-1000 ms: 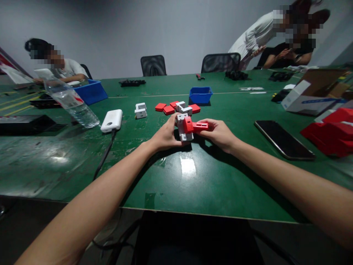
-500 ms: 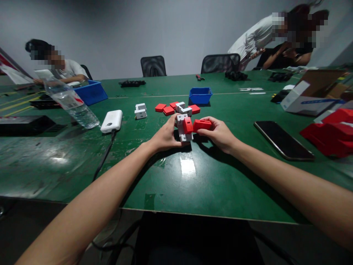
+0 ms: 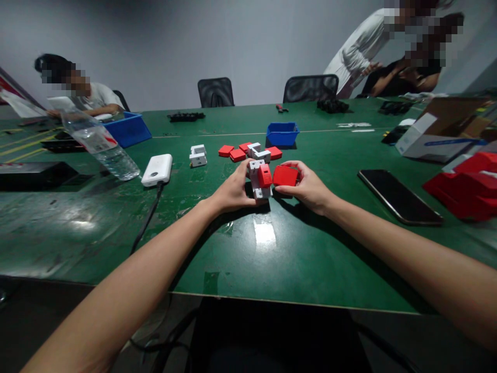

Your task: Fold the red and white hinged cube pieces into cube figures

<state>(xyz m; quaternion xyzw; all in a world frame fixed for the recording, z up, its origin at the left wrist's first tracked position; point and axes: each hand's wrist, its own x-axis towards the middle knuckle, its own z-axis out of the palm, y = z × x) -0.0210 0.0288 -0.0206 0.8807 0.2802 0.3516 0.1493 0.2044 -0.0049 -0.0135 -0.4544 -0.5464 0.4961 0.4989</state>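
My left hand (image 3: 232, 190) grips a white bracket (image 3: 257, 181) from its left side, thumb at the bottom and fingers at the top. A red block (image 3: 265, 176) sits in the bracket's opening. Just right of it, my right hand (image 3: 311, 190) holds another red block (image 3: 286, 176) between thumb and fingers, its broad face turned to me. Beyond the hands lie several red blocks (image 3: 237, 155) and a second white bracket (image 3: 259, 152). Another white bracket (image 3: 198, 156) stands apart to the left.
A small blue bin (image 3: 282, 134) is behind the parts. At left are a white power bank (image 3: 157, 170) with a cable, a water bottle (image 3: 101, 147) and a larger blue bin (image 3: 130, 130). A phone (image 3: 399, 197) and red objects (image 3: 466, 189) lie right. Other people are across the table.
My right hand has turned its red block, so the broad face now shows instead of the narrow side. The left hand and its bracket stay put.
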